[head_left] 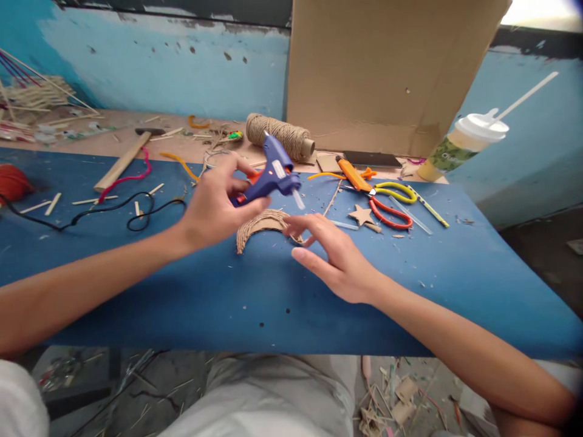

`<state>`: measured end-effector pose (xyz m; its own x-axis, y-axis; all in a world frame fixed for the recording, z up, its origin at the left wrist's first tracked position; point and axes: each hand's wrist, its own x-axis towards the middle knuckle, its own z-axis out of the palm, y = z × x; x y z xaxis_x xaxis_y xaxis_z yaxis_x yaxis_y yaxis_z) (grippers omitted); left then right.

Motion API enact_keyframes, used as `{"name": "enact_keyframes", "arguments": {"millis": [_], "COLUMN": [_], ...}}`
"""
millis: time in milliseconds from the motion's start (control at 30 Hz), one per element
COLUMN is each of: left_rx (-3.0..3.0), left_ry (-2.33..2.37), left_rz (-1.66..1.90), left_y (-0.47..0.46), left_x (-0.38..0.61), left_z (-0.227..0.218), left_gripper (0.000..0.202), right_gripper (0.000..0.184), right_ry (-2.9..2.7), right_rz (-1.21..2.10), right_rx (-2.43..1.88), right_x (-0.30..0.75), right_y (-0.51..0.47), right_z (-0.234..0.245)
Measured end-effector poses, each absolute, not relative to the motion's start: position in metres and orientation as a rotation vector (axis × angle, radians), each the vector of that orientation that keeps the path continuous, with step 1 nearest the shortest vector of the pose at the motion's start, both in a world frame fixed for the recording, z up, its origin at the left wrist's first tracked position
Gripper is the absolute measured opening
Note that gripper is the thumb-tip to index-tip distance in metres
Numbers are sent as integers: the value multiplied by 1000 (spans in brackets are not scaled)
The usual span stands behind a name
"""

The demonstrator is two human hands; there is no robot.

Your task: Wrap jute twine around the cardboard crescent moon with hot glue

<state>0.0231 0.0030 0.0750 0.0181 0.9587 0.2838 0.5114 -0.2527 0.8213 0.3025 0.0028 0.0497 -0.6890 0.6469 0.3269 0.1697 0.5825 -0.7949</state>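
Observation:
My left hand [217, 197] grips a blue hot glue gun [276, 167] above the table. A clear glue stick [298, 199] pokes out of its near end, and its tip points away from me. Below it, a cardboard crescent [257, 226] covered in rows of twine lies on the blue tabletop. My right hand [339, 258] hovers at the crescent's right end, thumb and fingers apart and slightly bent. Its fingertips overlap that end, so I cannot tell whether they touch it. A small cardboard star [361, 215] lies farther right.
Behind stands a twine spool [280, 136]. On the right are red-and-yellow-handled scissors [392, 206], an orange cutter [353, 175], a phone [371, 159] and a lidded drink cup [464, 145]. A hammer [122, 161], black cord [86, 212] and red yarn ball [13, 183] lie left.

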Motion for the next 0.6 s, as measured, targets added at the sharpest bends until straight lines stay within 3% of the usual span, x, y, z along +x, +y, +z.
{"name": "enact_keyframes", "arguments": {"millis": [67,200,300,367,500,600], "left_rx": [1644,1715,2009,2215,2438,2478], "left_ry": [1290,1056,1037,1089,1255,1215], "left_rz": [1144,1080,940,800,585,514], "left_y": [-16,-45,-55,-57,-54,-59], "left_x": [59,100,99,87,50,28], "left_z": [74,68,64,61,56,62], "left_gripper": [58,55,83,87,41,25], "right_gripper": [47,45,38,29,26,15], "right_ry": [-2158,-1824,-1420,-1275,-1242,-1261], "right_rz": [1120,1422,1429,1376,1398,1459], "right_rx": [-662,-714,-800,-827,-789,-773], "right_x": [297,287,287,291,306,312], "right_y": [-8,-15,-3,9,26,25], "right_z": [50,43,40,44,62,73]}}
